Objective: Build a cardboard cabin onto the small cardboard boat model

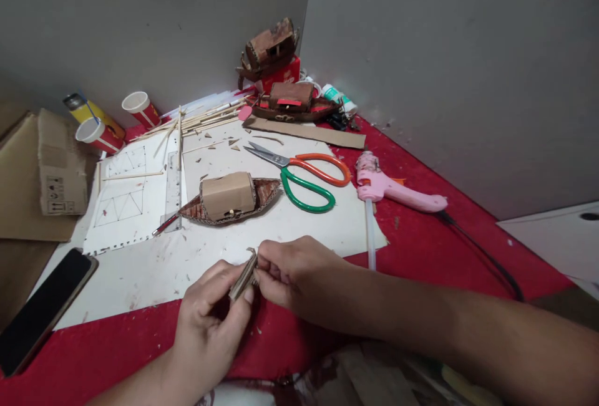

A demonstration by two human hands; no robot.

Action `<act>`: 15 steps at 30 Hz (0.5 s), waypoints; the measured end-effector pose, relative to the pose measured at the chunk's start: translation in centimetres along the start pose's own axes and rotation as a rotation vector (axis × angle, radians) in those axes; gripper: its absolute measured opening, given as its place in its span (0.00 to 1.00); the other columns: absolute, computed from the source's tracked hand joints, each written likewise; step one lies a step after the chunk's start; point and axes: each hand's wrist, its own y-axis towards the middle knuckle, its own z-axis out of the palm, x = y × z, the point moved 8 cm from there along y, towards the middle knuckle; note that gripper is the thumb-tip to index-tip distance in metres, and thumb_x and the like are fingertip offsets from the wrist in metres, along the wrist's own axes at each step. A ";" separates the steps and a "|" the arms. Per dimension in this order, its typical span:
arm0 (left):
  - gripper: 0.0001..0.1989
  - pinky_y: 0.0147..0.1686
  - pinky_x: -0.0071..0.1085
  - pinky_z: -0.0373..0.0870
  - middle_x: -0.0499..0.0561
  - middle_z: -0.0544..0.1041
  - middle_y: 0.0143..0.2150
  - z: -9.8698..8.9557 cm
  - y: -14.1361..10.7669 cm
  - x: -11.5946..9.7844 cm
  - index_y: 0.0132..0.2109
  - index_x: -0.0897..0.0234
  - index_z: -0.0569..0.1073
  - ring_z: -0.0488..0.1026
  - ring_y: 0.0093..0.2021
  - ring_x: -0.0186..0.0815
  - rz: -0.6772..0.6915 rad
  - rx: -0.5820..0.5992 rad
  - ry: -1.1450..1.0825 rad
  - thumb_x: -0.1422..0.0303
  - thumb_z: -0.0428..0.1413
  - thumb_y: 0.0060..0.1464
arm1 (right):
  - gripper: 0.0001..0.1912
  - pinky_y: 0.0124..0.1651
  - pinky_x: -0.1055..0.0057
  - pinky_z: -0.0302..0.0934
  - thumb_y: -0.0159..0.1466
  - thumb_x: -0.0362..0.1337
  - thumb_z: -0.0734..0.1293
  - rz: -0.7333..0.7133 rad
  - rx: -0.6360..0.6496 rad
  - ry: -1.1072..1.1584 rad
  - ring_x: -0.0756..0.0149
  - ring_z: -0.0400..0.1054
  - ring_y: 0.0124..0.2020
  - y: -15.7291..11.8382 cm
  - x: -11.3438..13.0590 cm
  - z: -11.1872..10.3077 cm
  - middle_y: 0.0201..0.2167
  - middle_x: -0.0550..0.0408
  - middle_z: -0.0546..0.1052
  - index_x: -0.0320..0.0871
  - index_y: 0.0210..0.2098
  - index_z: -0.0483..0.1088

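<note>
Between my thumb and fingers, my left hand (213, 319) pinches a small piece of corrugated cardboard (243, 278), tilted up to the right. The fingertips of my right hand (292, 272) are closed on the same piece at its upper right end; just what they grip there is partly hidden. Beyond my hands, on white paper, sits a small model boat (229, 199) with a brown hull and a curved cardboard roof. Scissors (299, 172) with one orange and one green handle lie open to the right of the boat.
At right, a pink glue gun (397, 188) lies on the red cloth, its cord trailing. A phone (44, 309) and cardboard box (28, 181) are on the left. Paper cups (141, 110), wooden sticks (201, 118), a ruler (173, 191) and two more model boats (292, 99) stand farther back.
</note>
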 end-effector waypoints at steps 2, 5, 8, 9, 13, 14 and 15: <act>0.09 0.30 0.26 0.70 0.49 0.74 0.30 0.0 -0.1 -0.2 0.39 0.62 0.76 0.72 0.31 0.32 0.026 -0.003 0.014 0.79 0.54 0.58 | 0.06 0.27 0.74 0.48 0.63 0.32 0.63 -0.002 0.025 0.018 0.73 0.56 0.21 -0.1 0.1 0.2 0.21 0.59 0.68 0.43 0.29 0.61; 0.10 0.27 0.25 0.69 0.48 0.74 0.30 0.0 -0.5 -0.5 0.42 0.63 0.76 0.71 0.29 0.31 0.077 -0.009 0.055 0.80 0.53 0.58 | 0.09 0.25 0.74 0.44 0.62 0.32 0.62 0.003 0.018 0.060 0.74 0.49 0.19 -0.2 0.1 0.6 0.18 0.63 0.61 0.45 0.27 0.57; 0.14 0.27 0.24 0.69 0.48 0.73 0.30 0.0 -0.7 -1.0 0.47 0.63 0.76 0.71 0.29 0.30 0.134 -0.008 0.099 0.81 0.53 0.57 | 0.12 0.24 0.74 0.42 0.61 0.31 0.61 -0.019 -0.062 0.092 0.74 0.46 0.18 -0.2 0.2 0.6 0.16 0.65 0.56 0.46 0.25 0.53; 0.15 0.28 0.23 0.69 0.48 0.73 0.31 0.0 -0.7 -1.0 0.48 0.63 0.76 0.71 0.29 0.29 0.140 -0.011 0.103 0.81 0.53 0.57 | 0.12 0.24 0.74 0.43 0.61 0.31 0.60 -0.044 -0.095 0.103 0.74 0.46 0.18 -0.2 0.4 0.5 0.16 0.66 0.55 0.46 0.24 0.53; 0.07 0.29 0.22 0.68 0.47 0.72 0.29 -0.6 -0.3 -0.6 0.38 0.63 0.76 0.71 0.29 0.29 0.017 -0.049 0.039 0.77 0.54 0.58 | 0.10 0.24 0.74 0.44 0.59 0.30 0.60 -0.074 -0.203 0.127 0.74 0.48 0.18 0.1 0.1 -0.7 0.16 0.66 0.56 0.45 0.23 0.56; 0.07 0.28 0.22 0.67 0.47 0.71 0.28 -0.8 -0.2 -0.3 0.34 0.63 0.75 0.70 0.28 0.29 -0.037 -0.065 0.003 0.76 0.54 0.59 | 0.09 0.24 0.75 0.44 0.58 0.30 0.60 -0.059 -0.238 0.122 0.74 0.48 0.18 0.1 -0.2 -1.2 0.16 0.65 0.57 0.45 0.23 0.57; 0.09 0.28 0.23 0.67 0.46 0.70 0.27 -1.0 -0.2 0.2 0.31 0.63 0.74 0.69 0.28 0.29 -0.101 -0.083 -0.037 0.74 0.54 0.60 | 0.09 0.24 0.75 0.44 0.58 0.30 0.61 -0.051 -0.280 0.118 0.75 0.49 0.18 0.2 -0.5 -1.8 0.16 0.65 0.58 0.45 0.23 0.58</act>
